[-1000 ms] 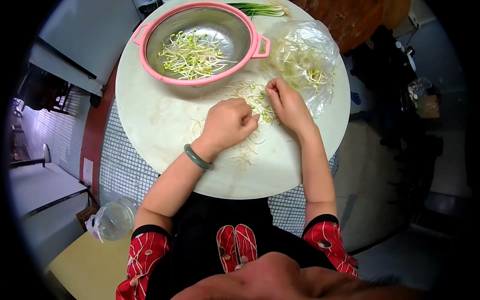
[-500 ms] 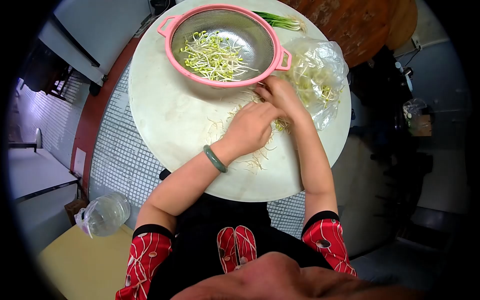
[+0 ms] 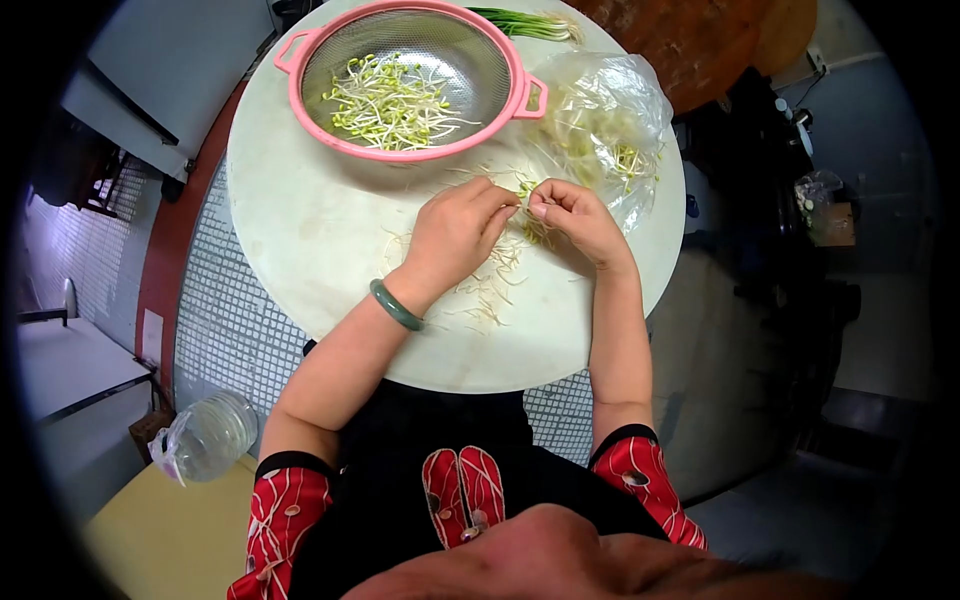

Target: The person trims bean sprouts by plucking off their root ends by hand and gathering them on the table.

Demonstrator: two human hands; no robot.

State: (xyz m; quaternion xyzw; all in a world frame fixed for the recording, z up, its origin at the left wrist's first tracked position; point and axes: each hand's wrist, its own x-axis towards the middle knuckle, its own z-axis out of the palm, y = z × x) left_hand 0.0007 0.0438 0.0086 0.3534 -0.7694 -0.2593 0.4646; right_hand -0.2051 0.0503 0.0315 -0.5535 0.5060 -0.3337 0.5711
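Note:
My left hand [image 3: 458,235] and my right hand [image 3: 583,222] face each other over the white round table [image 3: 310,240], both with fingertips pinched together. Between them a thin bean sprout [image 3: 522,207] runs from one pinch to the other, partly hidden by the fingers. Just behind and beneath the fingers lie yellow-green bean sprouts [image 3: 527,187]. Thin, pale root bits [image 3: 484,302] are scattered on the tabletop near my left hand. Farther back stands a pink-rimmed metal-mesh colander [image 3: 395,155], with a heap of sprouts [image 3: 390,108] in it.
A clear plastic bag [image 3: 610,100] with more sprouts sits behind my right hand. Green onions [image 3: 525,22] lie at the table's far edge. A brown wooden table [image 3: 690,40] adjoins at the back. Down to the left is a large clear plastic bottle [image 3: 210,435].
My right hand has come back from beside the colander's rim, toward me. My left hand has shifted left and slightly up, and the hands, which overlapped, are now apart. The whole view has shifted slightly.

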